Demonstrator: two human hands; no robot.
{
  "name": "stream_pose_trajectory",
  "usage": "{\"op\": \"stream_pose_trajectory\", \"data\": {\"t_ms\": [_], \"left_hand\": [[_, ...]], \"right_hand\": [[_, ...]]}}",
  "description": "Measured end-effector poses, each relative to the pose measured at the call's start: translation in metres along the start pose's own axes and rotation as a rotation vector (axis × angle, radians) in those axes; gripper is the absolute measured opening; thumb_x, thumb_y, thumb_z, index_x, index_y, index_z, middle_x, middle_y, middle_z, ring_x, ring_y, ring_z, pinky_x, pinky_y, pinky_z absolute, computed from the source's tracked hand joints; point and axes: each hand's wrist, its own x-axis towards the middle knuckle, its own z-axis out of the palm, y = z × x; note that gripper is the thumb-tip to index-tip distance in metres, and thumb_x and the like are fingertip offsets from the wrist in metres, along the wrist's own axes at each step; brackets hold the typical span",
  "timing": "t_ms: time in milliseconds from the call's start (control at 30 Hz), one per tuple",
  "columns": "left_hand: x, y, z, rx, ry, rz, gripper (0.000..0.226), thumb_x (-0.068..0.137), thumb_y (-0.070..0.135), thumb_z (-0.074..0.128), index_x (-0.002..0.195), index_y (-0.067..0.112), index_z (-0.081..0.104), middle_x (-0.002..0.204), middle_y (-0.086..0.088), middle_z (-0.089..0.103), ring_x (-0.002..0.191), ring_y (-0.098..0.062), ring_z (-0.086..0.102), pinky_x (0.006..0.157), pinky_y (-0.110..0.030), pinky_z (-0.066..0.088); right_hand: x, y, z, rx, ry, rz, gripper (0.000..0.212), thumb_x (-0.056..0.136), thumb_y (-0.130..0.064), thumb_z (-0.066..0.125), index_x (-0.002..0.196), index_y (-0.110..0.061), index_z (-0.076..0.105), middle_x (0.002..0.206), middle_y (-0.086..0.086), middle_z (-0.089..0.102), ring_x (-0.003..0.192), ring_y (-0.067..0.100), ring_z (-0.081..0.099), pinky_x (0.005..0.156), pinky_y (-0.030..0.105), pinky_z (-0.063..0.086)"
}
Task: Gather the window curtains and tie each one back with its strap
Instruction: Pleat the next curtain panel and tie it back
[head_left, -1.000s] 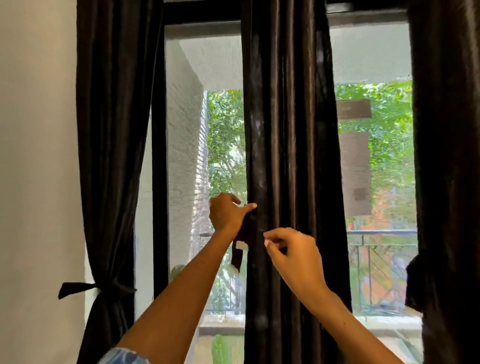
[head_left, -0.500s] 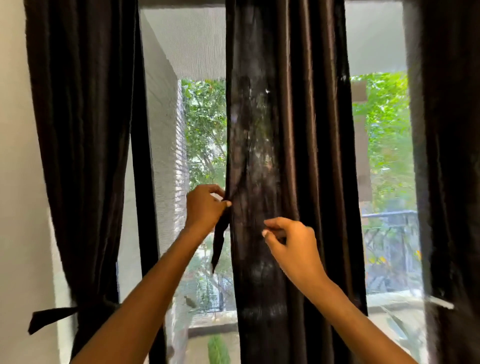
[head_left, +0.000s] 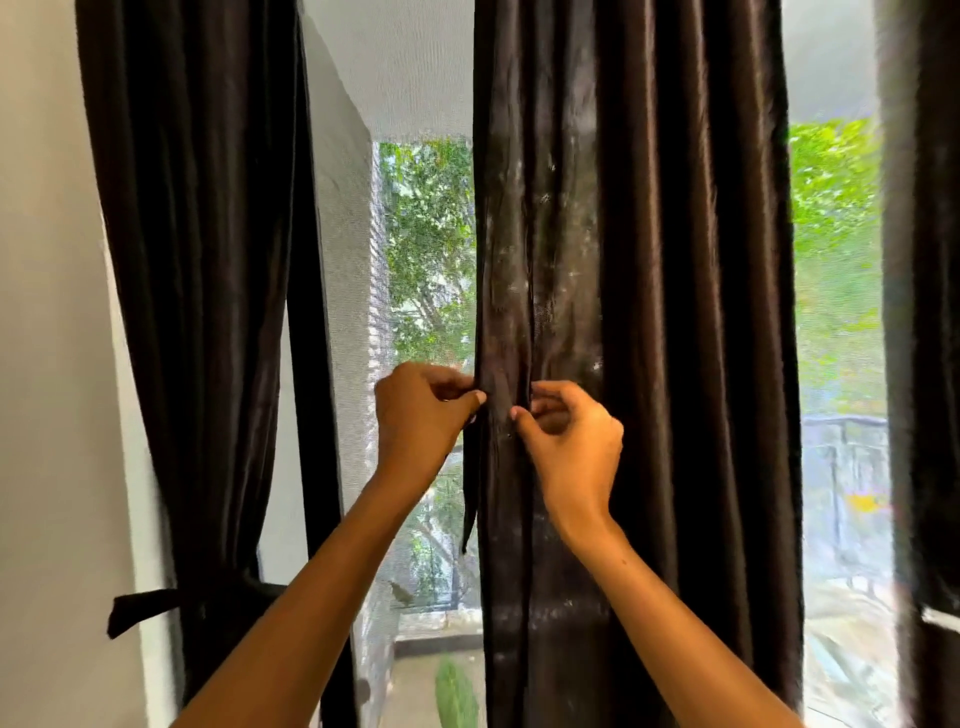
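Note:
A dark brown middle curtain (head_left: 639, 312) hangs loose in front of the window. My left hand (head_left: 415, 415) pinches its left edge together with a dark strap (head_left: 470, 499) whose end dangles below the hand. My right hand (head_left: 571, 441) pinches a fold of the curtain just right of that, thumb and fingers curled. The two hands sit a narrow strip of cloth apart. The left curtain (head_left: 208, 312) is gathered and bound by its own strap (head_left: 150, 605) low down. A third curtain (head_left: 924, 312) hangs at the right edge.
A pale wall (head_left: 47, 364) stands at the left. Through the window screen (head_left: 426, 270) I see trees, a balcony railing (head_left: 841, 467) and a green plant leaf (head_left: 457, 696) below.
My right hand has moved left and up toward my left hand, closing the gap on the curtain's edge. The view has shifted closer and to the right.

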Motion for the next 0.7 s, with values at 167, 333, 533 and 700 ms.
{"op": "stream_pose_trajectory", "data": {"t_ms": [167,333,533,700], "left_hand": [[-0.011,0.010,0.010,-0.034,-0.009,0.057,0.011,0.074,0.007,0.077,0.084,0.012,0.077,0.073,-0.002,0.073,0.063,-0.001,0.068,0.067,-0.020,0.056],[-0.017,0.010,0.017,-0.143,-0.015,0.008,0.008,0.082,0.016,0.072,0.088,0.015,0.077,0.080,-0.004,0.075,0.075,-0.010,0.072,0.078,-0.034,0.058],[-0.012,0.013,0.020,-0.018,0.069,0.033,0.010,0.071,0.016,0.081,0.079,0.012,0.076,0.069,-0.004,0.073,0.067,-0.014,0.071,0.072,-0.042,0.059],[-0.018,0.016,0.019,-0.025,0.062,0.041,0.014,0.071,0.017,0.081,0.082,0.011,0.076,0.071,-0.004,0.073,0.067,-0.015,0.071,0.074,-0.041,0.059]], "right_hand": [[-0.008,-0.001,-0.007,-0.041,-0.102,-0.309,0.037,0.071,0.004,0.068,0.104,-0.011,0.071,0.083,-0.002,0.058,0.068,0.007,0.053,0.063,0.016,0.044],[-0.003,0.003,-0.016,0.007,-0.197,-0.319,0.038,0.075,0.013,0.062,0.108,-0.003,0.070,0.082,-0.003,0.049,0.071,0.001,0.049,0.068,0.001,0.036],[-0.004,0.008,-0.032,-0.376,-0.152,-0.481,0.030,0.087,-0.022,0.066,0.116,-0.014,0.066,0.139,0.016,0.043,0.129,0.034,0.042,0.099,0.030,0.038],[0.005,0.006,-0.043,-0.257,-0.088,-0.057,0.099,0.084,-0.045,0.063,0.151,-0.014,-0.002,0.157,0.021,-0.010,0.146,0.034,-0.002,0.117,0.048,0.013]]}}
